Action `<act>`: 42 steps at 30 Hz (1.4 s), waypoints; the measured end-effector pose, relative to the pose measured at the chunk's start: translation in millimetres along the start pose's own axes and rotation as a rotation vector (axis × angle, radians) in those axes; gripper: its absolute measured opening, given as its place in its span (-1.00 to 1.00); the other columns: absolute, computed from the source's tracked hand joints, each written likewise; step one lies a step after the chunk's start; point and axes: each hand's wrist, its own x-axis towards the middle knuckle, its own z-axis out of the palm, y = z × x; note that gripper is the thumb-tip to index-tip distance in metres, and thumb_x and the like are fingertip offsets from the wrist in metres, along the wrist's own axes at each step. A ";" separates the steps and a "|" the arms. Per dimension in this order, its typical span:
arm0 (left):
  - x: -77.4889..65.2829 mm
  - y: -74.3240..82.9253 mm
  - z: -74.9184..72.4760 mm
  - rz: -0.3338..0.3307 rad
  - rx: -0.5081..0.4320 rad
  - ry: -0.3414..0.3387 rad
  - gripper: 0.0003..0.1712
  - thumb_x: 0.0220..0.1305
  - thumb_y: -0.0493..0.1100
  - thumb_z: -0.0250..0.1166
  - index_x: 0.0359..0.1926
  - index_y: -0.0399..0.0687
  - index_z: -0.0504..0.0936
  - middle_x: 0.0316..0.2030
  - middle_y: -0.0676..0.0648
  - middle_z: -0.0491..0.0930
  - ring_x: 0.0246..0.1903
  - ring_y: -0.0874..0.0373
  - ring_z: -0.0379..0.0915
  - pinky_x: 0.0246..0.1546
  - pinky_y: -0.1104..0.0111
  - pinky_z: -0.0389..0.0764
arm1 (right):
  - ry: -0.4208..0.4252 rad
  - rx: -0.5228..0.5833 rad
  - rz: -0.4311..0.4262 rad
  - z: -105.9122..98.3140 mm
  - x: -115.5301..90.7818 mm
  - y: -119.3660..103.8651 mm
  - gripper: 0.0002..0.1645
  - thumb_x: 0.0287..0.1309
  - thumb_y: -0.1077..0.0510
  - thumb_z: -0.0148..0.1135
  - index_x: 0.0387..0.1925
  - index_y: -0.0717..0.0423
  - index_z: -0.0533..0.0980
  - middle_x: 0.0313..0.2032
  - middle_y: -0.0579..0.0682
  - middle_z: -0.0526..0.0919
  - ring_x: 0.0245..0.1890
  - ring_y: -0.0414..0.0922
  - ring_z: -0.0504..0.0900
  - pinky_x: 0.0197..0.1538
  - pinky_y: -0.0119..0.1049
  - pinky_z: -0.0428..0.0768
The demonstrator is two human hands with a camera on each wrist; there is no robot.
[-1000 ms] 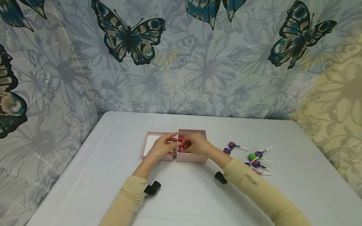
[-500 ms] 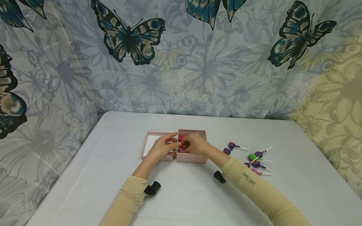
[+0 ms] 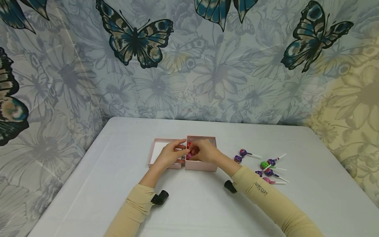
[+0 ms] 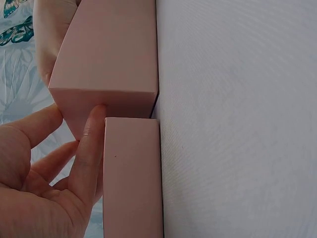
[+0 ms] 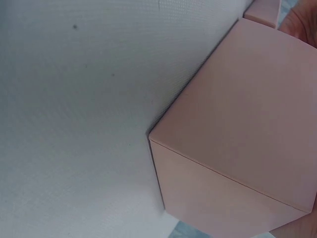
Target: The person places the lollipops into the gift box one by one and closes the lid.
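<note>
A pink box stands open at the middle of the table, its shallow lid lying just to the left. My left hand reaches over the lid, its extended fingertips touching the box's left wall, as the left wrist view also shows on the box side. Inside the box, my right hand has its fingers bent and pinches a wrapped lollipop, mostly hidden by the fingers. Red and pink wrapped candy shows along the left inner wall. In the right wrist view the box wall hides the right fingers.
Several wrapped lollipops lie loose on the white table to the right, among them a purple one, a green one and a pink one. A butterfly-patterned cloth hangs behind the table.
My right forearm has shifted very slightly to the left, while the fingers stay at the same spot in the box. My left hand, the box and the lid keep their places.
</note>
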 end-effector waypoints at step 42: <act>-1.6 2.7 1.3 -0.011 0.043 0.010 -0.40 0.34 -0.20 0.29 0.37 -0.05 0.40 0.10 -0.24 0.52 -0.02 -0.05 0.56 -0.28 0.21 0.74 | 0.348 0.366 0.127 -7.8 -34.6 4.2 -0.68 0.15 0.14 0.41 -0.09 0.20 0.64 -0.20 -0.02 0.70 -0.17 -0.09 0.66 -0.12 -0.26 0.70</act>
